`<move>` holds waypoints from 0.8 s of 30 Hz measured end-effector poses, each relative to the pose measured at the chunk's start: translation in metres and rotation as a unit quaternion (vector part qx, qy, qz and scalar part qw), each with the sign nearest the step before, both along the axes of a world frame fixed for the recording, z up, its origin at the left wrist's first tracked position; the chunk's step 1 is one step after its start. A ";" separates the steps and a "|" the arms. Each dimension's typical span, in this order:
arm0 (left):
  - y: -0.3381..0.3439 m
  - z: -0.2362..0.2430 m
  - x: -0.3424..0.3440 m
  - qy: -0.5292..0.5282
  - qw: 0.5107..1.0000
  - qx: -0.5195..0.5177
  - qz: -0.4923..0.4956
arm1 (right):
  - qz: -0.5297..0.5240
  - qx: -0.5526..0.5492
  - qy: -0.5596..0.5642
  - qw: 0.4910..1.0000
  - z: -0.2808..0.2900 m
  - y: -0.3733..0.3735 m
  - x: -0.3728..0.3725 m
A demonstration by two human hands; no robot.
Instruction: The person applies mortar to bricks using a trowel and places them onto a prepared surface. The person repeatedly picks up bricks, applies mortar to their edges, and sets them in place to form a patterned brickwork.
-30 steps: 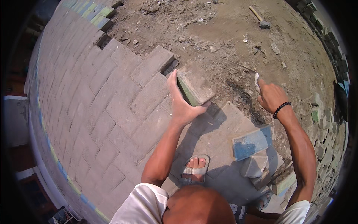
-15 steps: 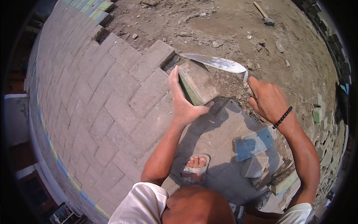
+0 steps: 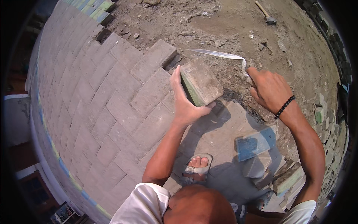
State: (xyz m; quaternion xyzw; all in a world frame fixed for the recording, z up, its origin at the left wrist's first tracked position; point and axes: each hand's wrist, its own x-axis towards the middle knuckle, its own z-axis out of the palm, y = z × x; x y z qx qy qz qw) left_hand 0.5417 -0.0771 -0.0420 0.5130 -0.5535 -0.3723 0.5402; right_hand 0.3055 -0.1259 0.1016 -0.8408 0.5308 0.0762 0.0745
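My left hand (image 3: 185, 100) grips a grey paving brick (image 3: 202, 81) with a greenish side, tilted up at the edge of the laid grey pavement (image 3: 112, 100). My right hand (image 3: 269, 89) holds a metal trowel (image 3: 220, 55) by its handle, the pointed blade reaching left above the brick's far end, over the bare dirt bed (image 3: 231, 30). A gap in the paving lies just beyond the brick, beside a protruding laid brick (image 3: 154, 59).
My sandalled foot (image 3: 197, 168) rests on the pavement below the hands. A blue-topped brick (image 3: 256, 142) and several loose bricks (image 3: 283, 175) lie at lower right. A hammer (image 3: 265, 13) lies on the dirt at top. Stacked bricks line the right rim.
My right hand has swung the trowel from upright to pointing left over the brick. My left hand has tilted the brick up higher.
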 end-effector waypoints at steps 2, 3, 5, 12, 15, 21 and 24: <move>0.003 -0.003 0.007 -0.002 1.000 0.000 0.003 | -0.001 0.025 -0.043 0.999 0.013 0.017 0.014; 0.005 -0.004 0.009 0.004 1.000 0.004 0.002 | -0.001 0.040 -0.063 0.997 0.018 0.029 0.020; 0.003 -0.006 0.006 0.010 1.000 0.003 -0.009 | 0.012 0.072 -0.059 0.996 0.019 0.041 0.017; -0.003 0.000 0.004 -0.056 0.998 -0.020 -0.001 | -0.019 0.031 -0.081 0.996 0.011 0.037 -0.009; -0.002 -0.017 0.006 -0.057 0.998 -0.027 0.015 | 0.011 0.090 -0.115 0.989 0.023 0.083 0.002; 0.002 0.000 -0.001 -0.034 0.999 -0.002 0.003 | -0.057 0.052 -0.068 0.995 -0.011 0.075 -0.026; 0.002 0.004 0.003 -0.068 0.998 -0.006 0.011 | -0.058 0.042 -0.091 0.993 0.011 0.072 -0.015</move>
